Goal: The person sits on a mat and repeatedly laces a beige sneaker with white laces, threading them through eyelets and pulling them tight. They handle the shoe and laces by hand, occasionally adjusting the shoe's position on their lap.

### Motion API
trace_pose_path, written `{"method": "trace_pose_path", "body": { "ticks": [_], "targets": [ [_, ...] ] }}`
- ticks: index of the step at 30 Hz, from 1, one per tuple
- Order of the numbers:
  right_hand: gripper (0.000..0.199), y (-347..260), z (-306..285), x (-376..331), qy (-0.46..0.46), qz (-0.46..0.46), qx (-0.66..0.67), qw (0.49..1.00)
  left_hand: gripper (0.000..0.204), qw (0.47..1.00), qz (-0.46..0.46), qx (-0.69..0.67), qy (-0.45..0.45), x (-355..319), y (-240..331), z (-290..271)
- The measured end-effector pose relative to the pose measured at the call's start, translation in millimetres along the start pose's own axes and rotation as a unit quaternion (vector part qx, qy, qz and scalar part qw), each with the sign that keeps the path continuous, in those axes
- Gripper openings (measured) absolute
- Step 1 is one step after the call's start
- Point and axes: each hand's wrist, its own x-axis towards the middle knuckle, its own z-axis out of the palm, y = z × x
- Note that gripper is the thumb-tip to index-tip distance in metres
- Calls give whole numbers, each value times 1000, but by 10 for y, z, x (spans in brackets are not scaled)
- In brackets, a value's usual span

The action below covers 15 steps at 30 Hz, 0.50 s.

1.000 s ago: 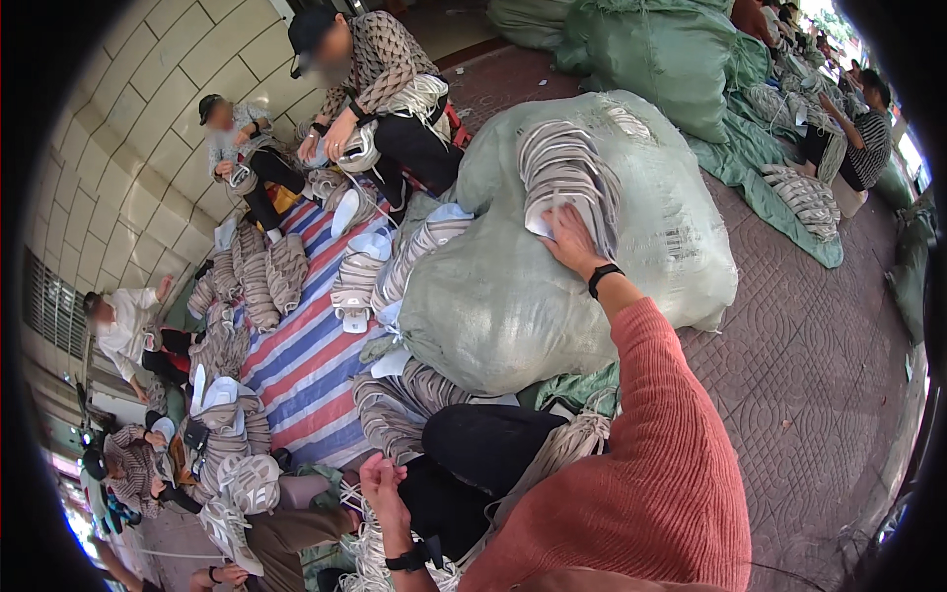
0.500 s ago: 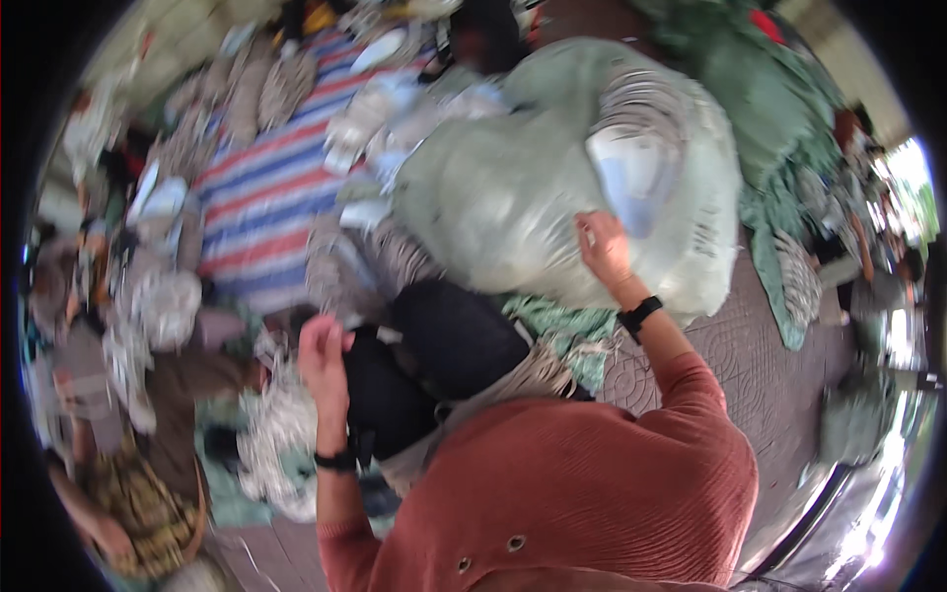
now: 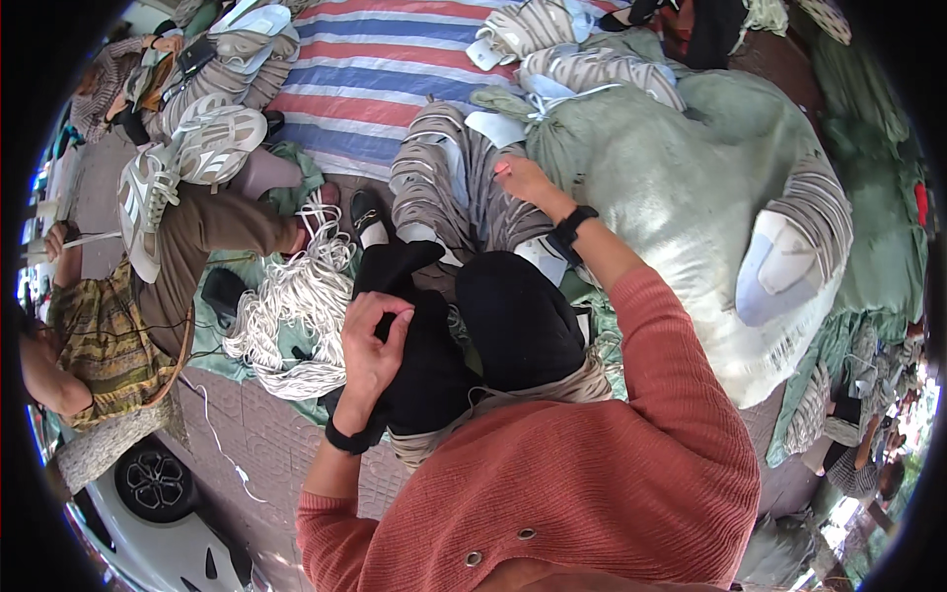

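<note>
My left hand [image 3: 371, 340] is above my black-trousered leg, fingers curled toward the thumb; whatever is in them, if anything, is too small to make out. Over a stack of nested grey shoe uppers [image 3: 488, 187], my right hand [image 3: 526, 183] has its fingers drawn together. Whether it grips the stack I cannot tell. Just left of that hand, a second curved stack of grey-and-white shoe uppers [image 3: 426, 178] stands by my knees. A big pale green sack [image 3: 671, 197] bulges to the right, its tied neck near my right hand.
A heap of white laces [image 3: 296, 316] lies on green cloth at left. Beside it a co-worker in brown trousers [image 3: 212, 232] sits near laced sneakers [image 3: 217, 143]. Red-white-blue striped sheeting [image 3: 365, 69] spreads ahead. More nested uppers [image 3: 804, 222] lie on the sack.
The view has swung, so the sack now appears farther right and the laces and co-worker show more fully. My right hand has moved from in front of the sack to the upper stack.
</note>
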Motion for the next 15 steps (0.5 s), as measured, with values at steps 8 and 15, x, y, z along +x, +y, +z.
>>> {"method": "trace_pose_path", "body": {
  "ticks": [8,15],
  "targets": [
    [36,-438,542,510,-174,-152,-36,972,11,999,-45,-9,19,-20,-71,-82],
    [87,-721,1072,235,-183,-161,-305,921,12,999,-37,-9,25,-42,-127,-102]
  ]
}}
